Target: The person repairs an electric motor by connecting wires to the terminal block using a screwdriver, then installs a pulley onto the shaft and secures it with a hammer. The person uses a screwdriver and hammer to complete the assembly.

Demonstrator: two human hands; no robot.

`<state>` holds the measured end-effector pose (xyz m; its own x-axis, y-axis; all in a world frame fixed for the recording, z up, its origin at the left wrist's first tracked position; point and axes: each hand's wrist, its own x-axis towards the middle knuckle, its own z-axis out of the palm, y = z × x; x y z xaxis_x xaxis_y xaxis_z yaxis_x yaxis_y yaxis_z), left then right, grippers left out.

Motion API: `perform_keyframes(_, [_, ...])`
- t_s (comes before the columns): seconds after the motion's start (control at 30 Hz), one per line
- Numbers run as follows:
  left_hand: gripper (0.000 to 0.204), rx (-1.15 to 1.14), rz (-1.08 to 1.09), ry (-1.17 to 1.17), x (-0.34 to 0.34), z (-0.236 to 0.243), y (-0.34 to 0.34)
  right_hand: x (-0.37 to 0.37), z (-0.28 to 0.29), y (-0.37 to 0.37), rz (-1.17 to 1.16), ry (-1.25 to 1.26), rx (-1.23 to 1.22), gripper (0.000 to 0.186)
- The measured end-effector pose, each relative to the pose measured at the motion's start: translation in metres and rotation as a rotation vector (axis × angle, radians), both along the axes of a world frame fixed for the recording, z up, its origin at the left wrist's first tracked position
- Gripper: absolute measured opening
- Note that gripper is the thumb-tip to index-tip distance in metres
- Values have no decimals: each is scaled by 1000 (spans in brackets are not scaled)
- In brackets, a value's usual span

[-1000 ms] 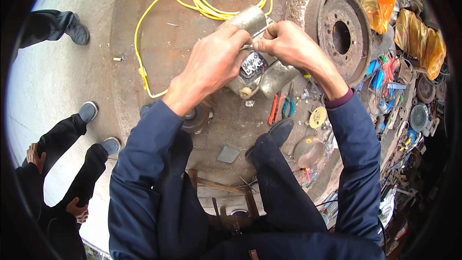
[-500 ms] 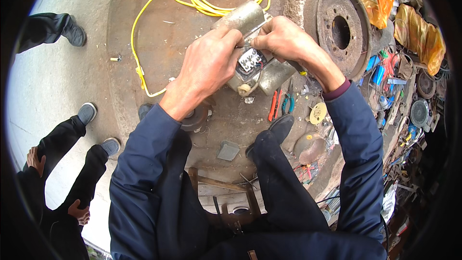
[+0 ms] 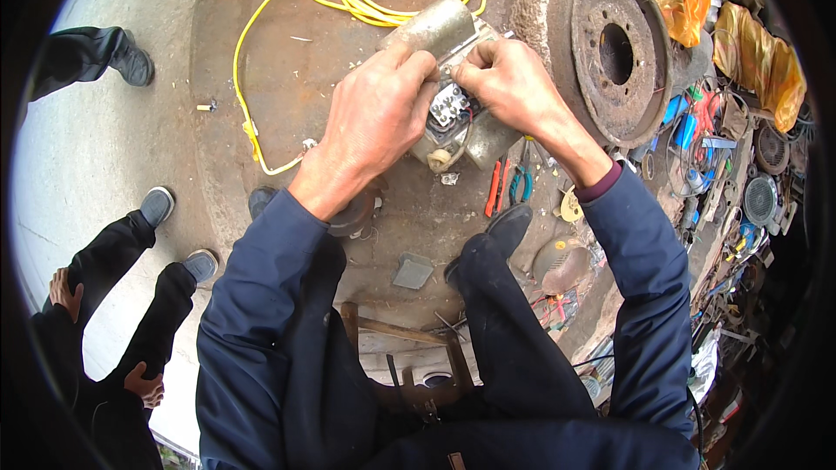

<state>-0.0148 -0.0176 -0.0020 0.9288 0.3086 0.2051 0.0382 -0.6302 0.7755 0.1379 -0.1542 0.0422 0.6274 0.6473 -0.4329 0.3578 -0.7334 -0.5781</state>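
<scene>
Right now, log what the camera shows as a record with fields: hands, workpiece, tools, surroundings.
Left hand: curled beside the white terminal block; anything held is hidden
Right hand: bent fingers near the block's upper edge; grip unclear
Workpiece: metal-bodied electrical unit, terminal block exposed
Tools: red-handled pliers and teal-handled pliers, on the ground
Beyond: coiled yellow cable
Right side: rusty wheel rim

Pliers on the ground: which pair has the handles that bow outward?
The teal-handled pliers, on the right and just beyond the person's right shoe. The red-handled pliers to their left have much straighter handles.
</scene>
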Motion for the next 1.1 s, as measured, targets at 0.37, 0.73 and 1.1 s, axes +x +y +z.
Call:
perform_keyframes(0.37, [12,-3,22,-5,0,-1,-2,-21,-9,-17,7,-130,109,30])
perform_keyframes(0.73, [12,-7,15,-8,-2,-2,-1,5,-5,-10,-227,404,-26,28])
perform_keyframes(1.1, [12,-1,13,-8,-1,-2,-1,11,-3,-3,10,163,-45,30])
